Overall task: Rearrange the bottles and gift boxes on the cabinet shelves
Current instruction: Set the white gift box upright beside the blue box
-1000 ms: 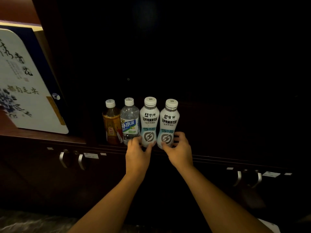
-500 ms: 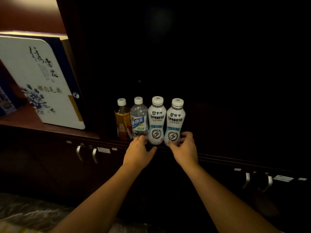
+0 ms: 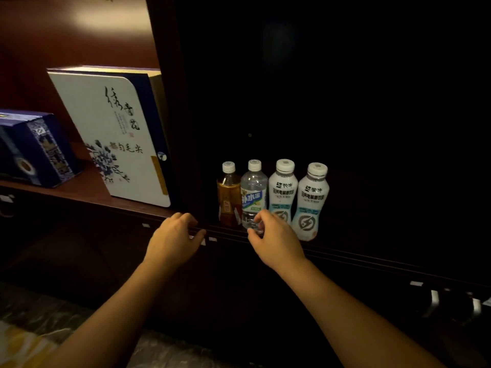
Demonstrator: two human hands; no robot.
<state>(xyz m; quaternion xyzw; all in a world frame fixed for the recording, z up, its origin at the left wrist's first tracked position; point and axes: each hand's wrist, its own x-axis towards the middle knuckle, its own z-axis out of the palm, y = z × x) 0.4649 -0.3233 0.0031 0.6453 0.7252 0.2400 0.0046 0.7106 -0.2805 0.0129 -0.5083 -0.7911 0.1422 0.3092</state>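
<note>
Our right hand (image 3: 276,239) reaches to the foot of the clear plastic water bottle with a white cap and a blue-and-green label (image 3: 253,193), thumb and fingertips (image 3: 259,227) curled at its base. We cannot tell whether they actually press on the plastic or only hover in front of it. Our left hand (image 3: 174,239) grips nothing: its fingers are loosely bent, and it sits at the front edge of the dark wooden cabinet shelf (image 3: 345,254), left of the bottles and apart from them.

The water bottle stands upright in a row of four near the front of the dark middle compartment. Just to its left, touching or nearly so, stands a smaller amber tea bottle with a white cap and a red-and-yellow label (image 3: 228,197). To its right stand two matching white plastic drink bottles with pale blue bands and a round lightning mark, the nearer one (image 3: 283,191) partly covered low down by our right hand, the farther one (image 3: 310,201) fully in view at the end of the row.

In the lit compartment to the left, a tall white gift box with black calligraphy, blue flowers and a navy spine (image 3: 117,139) stands leaning, close to the partition. Further left a smaller navy gift box with patterned panels (image 3: 34,150) rests on the same shelf, apart from the white one. Below the shelf on the right, metal cabinet handles (image 3: 433,304) glint dimly.
</note>
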